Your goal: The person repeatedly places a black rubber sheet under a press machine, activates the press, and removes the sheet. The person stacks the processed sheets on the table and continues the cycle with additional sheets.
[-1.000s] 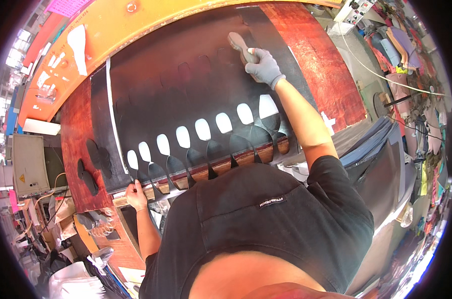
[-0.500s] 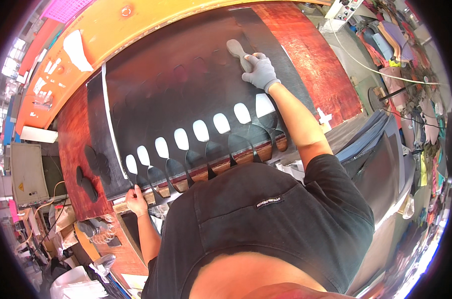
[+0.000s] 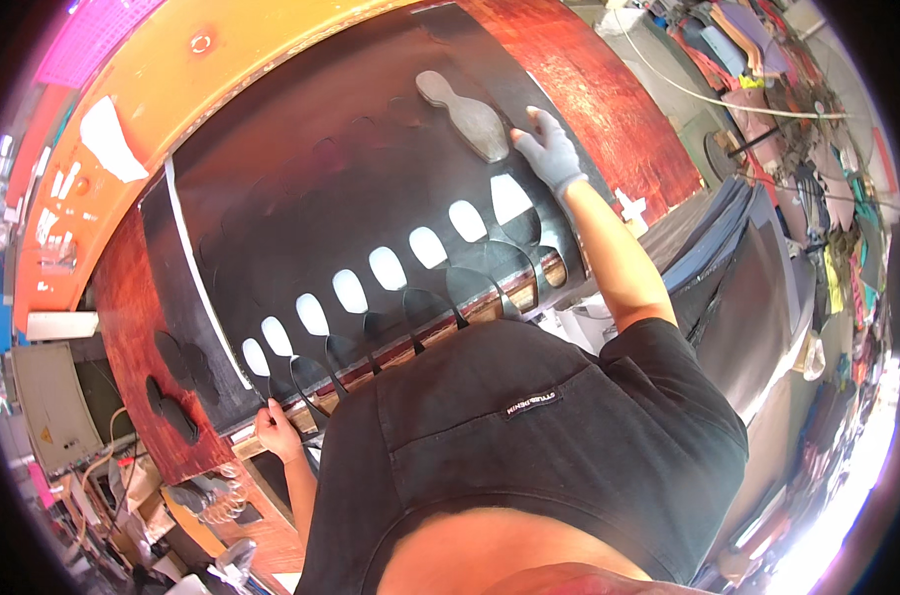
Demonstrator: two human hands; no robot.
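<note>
Upper middle of the frame, grey sole-shaped piece point(image 3: 465, 117): lying flat on the black sheet point(image 3: 272, 228), slanting from upper left to lower right, narrowing at the waist.
Right hand point(image 3: 551, 154): spreading gloved fingers just right of the piece's lower end, not grasping it; thumb contact impossible to tell.
Step in hand: seeming to be positioning the piece on the sheet.
Next move: by judgement, calling for checking the gap to the nearest opening, correcting with a light fingertip push if needed, and keeping the piece flat.
White openings point(image 3: 350, 291): running in a slanting row from lower left to right of centre, with dark strips point(image 3: 461, 319) hanging below.
Left hand point(image 3: 275, 431): resting bare at lower left by the sheet's corner, thumb and finger close together, perhaps pinching the edge or a strip; too small to tell.
Dark sole shapes point(image 3: 172, 409): lying well apart at left, on the reddish board point(image 3: 609, 109).
Orange beam point(image 3: 252, 40): curving across the upper left, beyond the sheet.
</note>
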